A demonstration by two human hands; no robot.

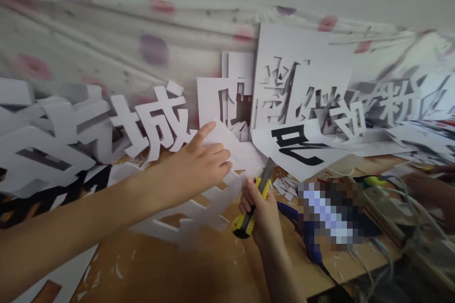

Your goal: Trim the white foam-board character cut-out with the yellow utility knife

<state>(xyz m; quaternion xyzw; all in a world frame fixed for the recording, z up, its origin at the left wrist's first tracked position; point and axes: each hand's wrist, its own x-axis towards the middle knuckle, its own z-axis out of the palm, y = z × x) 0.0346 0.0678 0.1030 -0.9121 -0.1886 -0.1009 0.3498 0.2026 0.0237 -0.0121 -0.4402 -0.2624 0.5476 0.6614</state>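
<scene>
From the head camera, the person leans over a wooden table (199,265). The left hand (202,163) lies flat, with fingers stretched forward, and it presses on a white foam sheet (227,151) that is cut into the form of a big character. This sheet rests on the table between the two hands, and its lower bars reach toward the near edge. The right hand (261,210) is closed around a yellow and black utility knife (254,206). The blade points up and away, and the tip seems to touch the edge of the sheet, but the picture is blurred there, so I cannot be sure.

Behind the hands, finished white characters (156,120) lean against a dotted cloth (106,42). To the right stand white boards with cut-out holes (302,80), and small scraps (286,188) lie just beside the knife.
</scene>
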